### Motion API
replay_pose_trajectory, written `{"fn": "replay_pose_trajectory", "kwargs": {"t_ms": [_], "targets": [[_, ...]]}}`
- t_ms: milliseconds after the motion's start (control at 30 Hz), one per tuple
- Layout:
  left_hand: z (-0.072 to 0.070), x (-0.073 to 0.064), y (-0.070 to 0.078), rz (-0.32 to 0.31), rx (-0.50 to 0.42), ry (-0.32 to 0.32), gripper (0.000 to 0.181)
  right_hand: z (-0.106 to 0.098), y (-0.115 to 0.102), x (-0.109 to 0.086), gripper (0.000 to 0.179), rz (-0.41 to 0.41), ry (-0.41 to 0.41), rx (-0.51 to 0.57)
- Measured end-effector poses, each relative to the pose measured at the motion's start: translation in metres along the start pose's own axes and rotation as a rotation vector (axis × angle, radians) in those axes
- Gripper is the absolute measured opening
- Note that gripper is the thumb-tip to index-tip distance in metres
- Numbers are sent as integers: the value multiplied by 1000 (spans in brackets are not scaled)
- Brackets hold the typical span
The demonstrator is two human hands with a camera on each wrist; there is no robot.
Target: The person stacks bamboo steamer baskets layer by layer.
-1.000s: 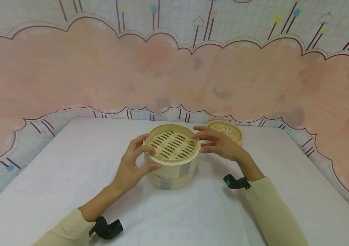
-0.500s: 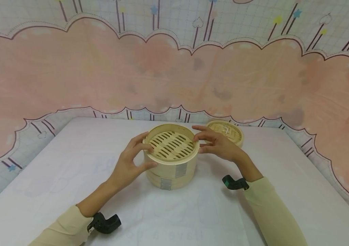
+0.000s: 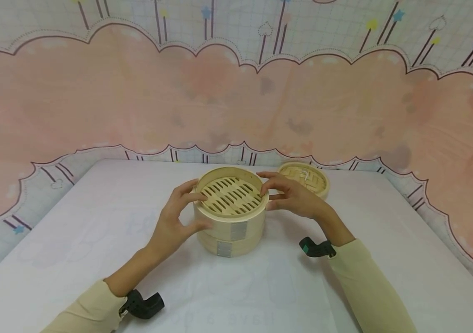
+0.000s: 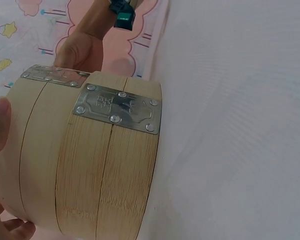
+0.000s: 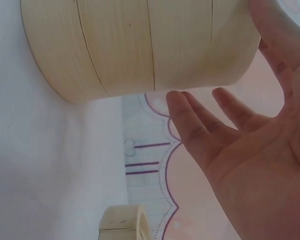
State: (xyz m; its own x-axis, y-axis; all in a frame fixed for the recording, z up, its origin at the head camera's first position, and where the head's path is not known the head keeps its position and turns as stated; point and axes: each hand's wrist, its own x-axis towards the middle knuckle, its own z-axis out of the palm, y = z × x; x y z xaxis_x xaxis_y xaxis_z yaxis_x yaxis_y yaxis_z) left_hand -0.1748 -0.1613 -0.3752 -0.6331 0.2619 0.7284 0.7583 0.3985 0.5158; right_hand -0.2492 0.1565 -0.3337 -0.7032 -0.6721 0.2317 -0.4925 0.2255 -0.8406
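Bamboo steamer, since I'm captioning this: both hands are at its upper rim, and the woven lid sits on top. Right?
Not quite: the woven lid isn't on the bamboo steamer; the head view shows it on the white table, behind and to the right. The left hand and right hand are indeed at the upper rim.

The steamer (image 3: 231, 209) is pale yellow, the tabletop (image 3: 261, 282) white, the backdrop (image 3: 220, 101) peach and star-dotted white.

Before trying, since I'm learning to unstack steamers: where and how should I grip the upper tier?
Opposite sides of its rim, probably, coming from left and right together: the upper tier sits upright and open-topped, leaving an edge above the slatted floor to pinch.
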Motion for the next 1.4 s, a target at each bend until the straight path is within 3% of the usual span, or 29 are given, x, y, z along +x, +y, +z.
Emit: {"fn": "replay_pose_trajectory", "kwargs": {"t_ms": [167,333,433,533,667,833,1100,1400], "targets": [[3,0,4,-22,22,48,57,1,-4,1,23,-5,-6,18],[4,1,7,-42,-12,64,54,1,-7,1,23,-17,-7,-7],[2,5,22,-55,-27,65,49,2,-8,2,23,-16,-7,-22],[2,6,24,-55,-25,65,48,2,-9,3,24,-18,-10,-24],[6,3,9,-43,-35,71,50,2,-11,4,25,-10,-11,-22],[6,3,9,-30,-12,88,49,2,-14,4,25,-10,-18,-16],[-2,11,32,-30,-12,85,45,-3,-12,3,27,-7,-27,-106],[-2,8,4,-58,-26,47,47,-7,-6,2,31,-28,-8,-82]]}}
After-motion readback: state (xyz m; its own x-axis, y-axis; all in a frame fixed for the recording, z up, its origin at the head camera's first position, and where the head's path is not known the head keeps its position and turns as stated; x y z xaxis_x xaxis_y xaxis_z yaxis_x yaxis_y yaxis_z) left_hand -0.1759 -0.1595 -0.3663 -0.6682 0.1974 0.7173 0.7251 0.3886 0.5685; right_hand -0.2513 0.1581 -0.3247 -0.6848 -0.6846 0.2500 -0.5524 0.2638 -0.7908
